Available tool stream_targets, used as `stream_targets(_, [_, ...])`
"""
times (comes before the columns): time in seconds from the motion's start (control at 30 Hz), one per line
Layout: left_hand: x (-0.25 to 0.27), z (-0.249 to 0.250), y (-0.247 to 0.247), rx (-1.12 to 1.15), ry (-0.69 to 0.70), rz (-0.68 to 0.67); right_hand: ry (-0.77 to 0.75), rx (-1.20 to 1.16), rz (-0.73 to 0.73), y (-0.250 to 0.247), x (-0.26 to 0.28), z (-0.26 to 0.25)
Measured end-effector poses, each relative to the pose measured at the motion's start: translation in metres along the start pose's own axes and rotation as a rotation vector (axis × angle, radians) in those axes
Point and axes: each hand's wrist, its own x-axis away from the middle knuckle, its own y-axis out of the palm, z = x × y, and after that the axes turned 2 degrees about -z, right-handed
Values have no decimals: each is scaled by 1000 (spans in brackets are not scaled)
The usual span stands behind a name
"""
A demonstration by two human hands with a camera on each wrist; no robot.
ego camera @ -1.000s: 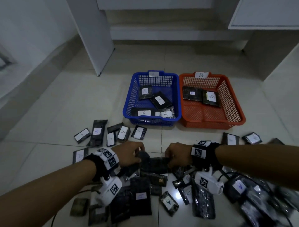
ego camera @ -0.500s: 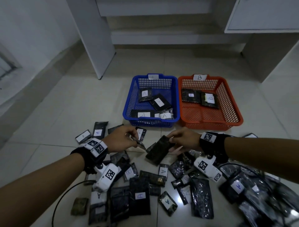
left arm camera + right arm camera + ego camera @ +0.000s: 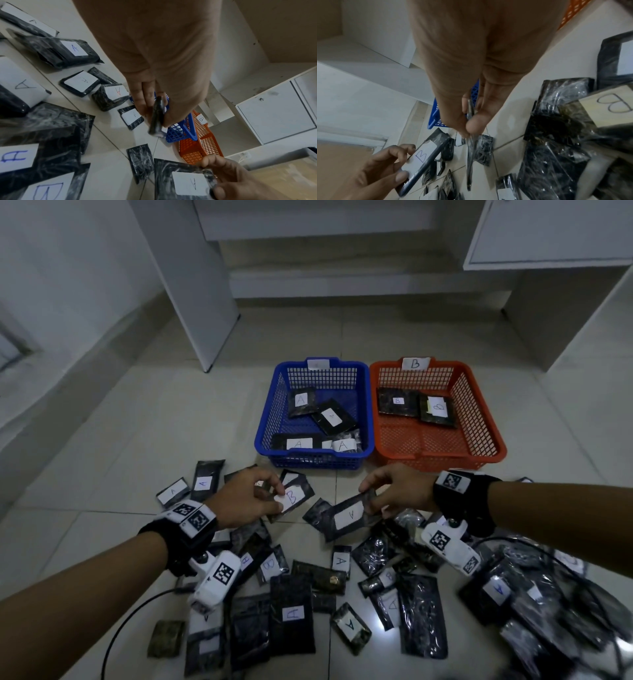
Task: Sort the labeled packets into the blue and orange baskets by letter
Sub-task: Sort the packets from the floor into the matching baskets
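Orange basket (image 3: pixel 493 440) tag: "B". Blue basket (image 3: pixel 265 436) tag: unreadable. Pkts in blue basket: "A" labels (image 3: pixel 300 399); in orange: "B" (image 3: pixel 397 400). Pkt in left hand (image 3: pixel 239 501): "B" (image 3: pixel 291 497). Pkt in right hand (image 3: pixel 400 491): "A" (image 3: pixel 350 514). Floor pkts: mostly "A" (image 3: pixel 202 483), some "B" (image 3: pixel 269 566).

We see blue basket (image 3: pixel 313 453), mesh walls, upper centre of head view; orange basket (image 3: pixel 493 450) right of it, white tag with dark "B". Packets (image 3: pixel 291 621) across lower frame: black, glossy, white labels with blue or dark letters. We note wristbands (image 3: pixel 191 517) black, white blocks with black-and-white square codes. Floor tiles (image 3: pixel 171 422) pale grey.
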Motion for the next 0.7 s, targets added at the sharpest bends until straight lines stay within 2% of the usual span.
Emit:
stream_targets(0.23, [-6,4,-2,-111,-5,25,-33,30,42,-14,-1,-2])
stream_targets(0.4, [-14,9,-7,-89,24,141,-13,96,52,-28,-4,-13])
stream_targets(0.53, [-23,17,-11,-36,61,245,-82,84,166,-40,-10,-25])
stream_targets(0.63, [-34,17,-17,9,114,335,-130,-4,273,-48,-19,-36])
stream_targets(0.7, [-41,16,-20,34,114,393,-135,-165,276,-52,-24,-47])
